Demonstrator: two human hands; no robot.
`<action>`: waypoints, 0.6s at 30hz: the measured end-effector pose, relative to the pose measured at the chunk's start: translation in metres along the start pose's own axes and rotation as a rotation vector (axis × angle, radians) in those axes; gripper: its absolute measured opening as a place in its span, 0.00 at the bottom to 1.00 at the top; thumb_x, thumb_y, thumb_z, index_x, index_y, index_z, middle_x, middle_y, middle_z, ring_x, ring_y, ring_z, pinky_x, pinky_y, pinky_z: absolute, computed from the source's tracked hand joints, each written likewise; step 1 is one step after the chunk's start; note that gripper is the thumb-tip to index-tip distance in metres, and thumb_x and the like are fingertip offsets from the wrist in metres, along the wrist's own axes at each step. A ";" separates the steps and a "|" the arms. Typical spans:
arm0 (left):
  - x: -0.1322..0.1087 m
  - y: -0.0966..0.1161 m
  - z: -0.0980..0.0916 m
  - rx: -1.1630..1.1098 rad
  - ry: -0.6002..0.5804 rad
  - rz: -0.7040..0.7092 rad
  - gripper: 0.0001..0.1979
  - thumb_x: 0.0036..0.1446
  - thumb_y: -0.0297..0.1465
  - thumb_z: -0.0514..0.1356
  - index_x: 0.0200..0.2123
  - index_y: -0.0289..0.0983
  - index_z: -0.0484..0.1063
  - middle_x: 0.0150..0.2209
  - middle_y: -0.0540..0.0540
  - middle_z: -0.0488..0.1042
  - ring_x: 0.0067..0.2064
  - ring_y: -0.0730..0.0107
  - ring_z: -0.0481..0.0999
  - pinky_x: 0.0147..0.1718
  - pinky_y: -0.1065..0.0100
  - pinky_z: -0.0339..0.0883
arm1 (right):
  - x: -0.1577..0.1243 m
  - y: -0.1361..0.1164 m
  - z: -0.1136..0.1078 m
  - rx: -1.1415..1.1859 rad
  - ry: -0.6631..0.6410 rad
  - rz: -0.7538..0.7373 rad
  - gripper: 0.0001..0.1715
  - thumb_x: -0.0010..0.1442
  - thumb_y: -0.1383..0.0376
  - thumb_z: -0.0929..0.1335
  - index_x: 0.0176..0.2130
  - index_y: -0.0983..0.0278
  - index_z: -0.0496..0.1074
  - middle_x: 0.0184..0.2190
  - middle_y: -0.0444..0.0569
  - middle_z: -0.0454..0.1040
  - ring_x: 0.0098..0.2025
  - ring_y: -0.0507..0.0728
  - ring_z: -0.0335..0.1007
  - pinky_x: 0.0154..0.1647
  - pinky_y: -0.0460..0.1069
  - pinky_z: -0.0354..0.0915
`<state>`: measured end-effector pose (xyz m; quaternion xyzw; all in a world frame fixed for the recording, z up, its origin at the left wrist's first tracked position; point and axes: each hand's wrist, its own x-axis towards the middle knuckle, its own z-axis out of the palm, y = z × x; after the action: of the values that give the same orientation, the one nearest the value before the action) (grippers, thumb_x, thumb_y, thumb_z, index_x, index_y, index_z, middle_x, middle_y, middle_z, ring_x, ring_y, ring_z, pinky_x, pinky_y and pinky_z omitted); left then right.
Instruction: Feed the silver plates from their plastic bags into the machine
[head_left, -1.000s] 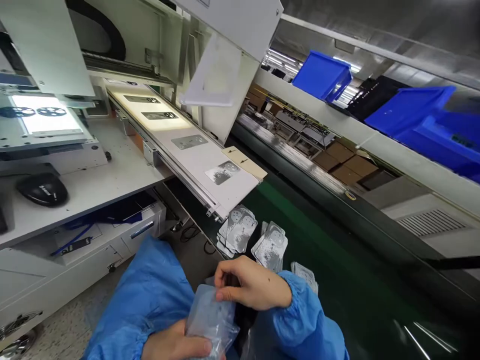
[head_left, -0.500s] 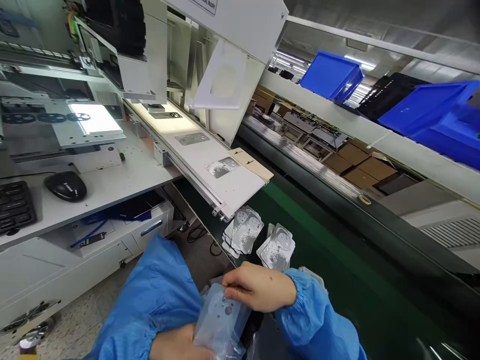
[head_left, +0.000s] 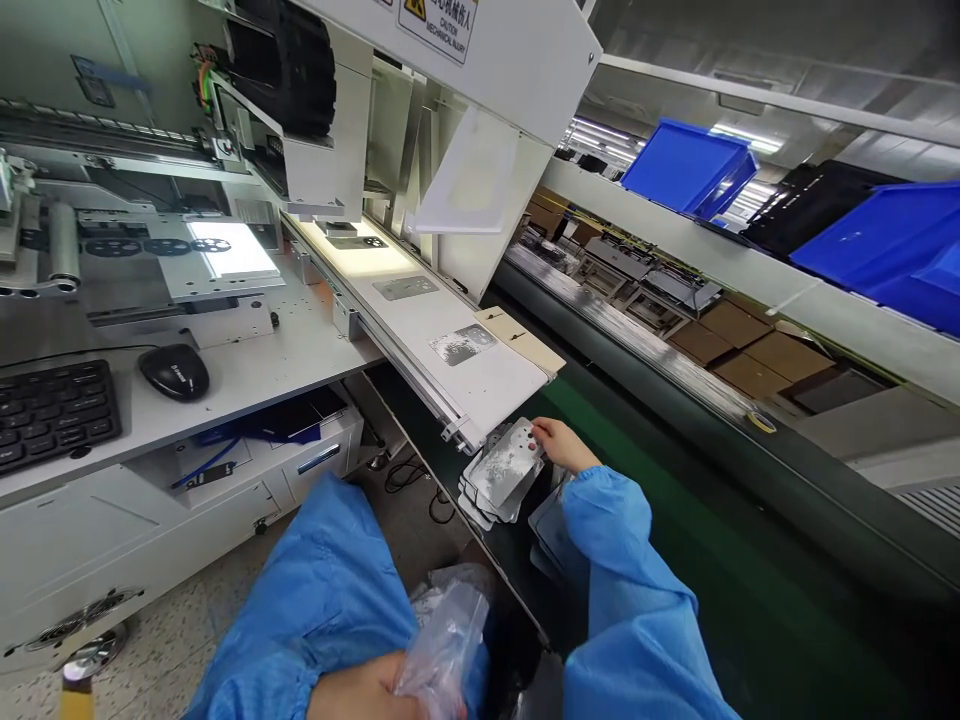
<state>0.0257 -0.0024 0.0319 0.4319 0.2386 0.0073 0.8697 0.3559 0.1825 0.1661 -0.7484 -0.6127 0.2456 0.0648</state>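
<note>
Head view: the right hand (head_left: 562,447), in a blue sleeve, reaches to the middle of the frame and lies on a stack of grey metal plates (head_left: 499,482). Its fingertips (head_left: 534,434) are drawn together on the far corner of the top plate. The thumb is hidden, so I cannot tell if it pinches the plate or only touches it. The stack lies on the near edge of the dark green belt (head_left: 675,520), just under the end of a white feed track (head_left: 480,375). One more plate (head_left: 463,343) lies on this track.

At the bottom edge of the frame, the left hand (head_left: 360,692) is closed around a crumpled clear plastic bag (head_left: 446,630), which stands up from the fist. It is well apart from the stack.

On the left, a white desk (head_left: 247,370) carries a black mouse (head_left: 174,371) and a black keyboard (head_left: 52,412). At the upper right, blue bins (head_left: 686,165) stand on a shelf.
</note>
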 end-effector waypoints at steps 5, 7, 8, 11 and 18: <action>0.009 0.011 0.004 -0.158 0.153 -0.049 0.19 0.34 0.45 0.59 0.34 0.48 0.67 0.23 0.57 0.62 0.22 0.71 0.56 0.32 0.63 0.59 | -0.024 -0.014 0.018 -0.083 0.291 0.048 0.23 0.69 0.63 0.66 0.60 0.67 0.72 0.58 0.68 0.71 0.64 0.74 0.64 0.66 0.68 0.58; 0.016 0.016 0.007 -0.148 0.161 -0.065 0.20 0.34 0.45 0.58 0.34 0.47 0.63 0.22 0.58 0.60 0.21 0.72 0.55 0.31 0.62 0.61 | -0.077 -0.022 0.042 -0.043 0.251 -0.095 0.29 0.69 0.58 0.68 0.66 0.62 0.68 0.63 0.64 0.67 0.67 0.72 0.61 0.70 0.66 0.55; 0.020 0.017 0.009 -0.118 0.151 -0.072 0.19 0.35 0.45 0.58 0.33 0.47 0.62 0.22 0.58 0.62 0.21 0.72 0.57 0.31 0.62 0.62 | -0.108 -0.025 0.058 0.012 0.168 -0.248 0.32 0.69 0.56 0.69 0.68 0.60 0.66 0.64 0.62 0.67 0.66 0.70 0.62 0.71 0.64 0.56; 0.033 0.016 0.018 0.008 0.015 -0.119 0.15 0.39 0.44 0.60 0.29 0.43 0.66 0.24 0.53 0.70 0.25 0.68 0.68 0.33 0.60 0.65 | -0.197 -0.025 0.113 0.237 -0.193 -0.474 0.30 0.68 0.57 0.70 0.67 0.54 0.67 0.63 0.55 0.68 0.63 0.64 0.68 0.65 0.56 0.65; 0.074 0.036 0.049 0.733 -0.014 0.048 0.36 0.61 0.43 0.56 0.69 0.38 0.57 0.54 0.39 0.81 0.54 0.55 0.80 0.55 0.57 0.69 | -0.322 0.091 0.221 0.210 -0.027 0.361 0.20 0.70 0.66 0.55 0.50 0.57 0.73 0.39 0.54 0.77 0.46 0.69 0.79 0.46 0.62 0.75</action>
<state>0.1184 -0.0006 0.0539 0.7203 0.2091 -0.0615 0.6586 0.2964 -0.1897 0.0300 -0.8319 -0.4404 0.3257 0.0892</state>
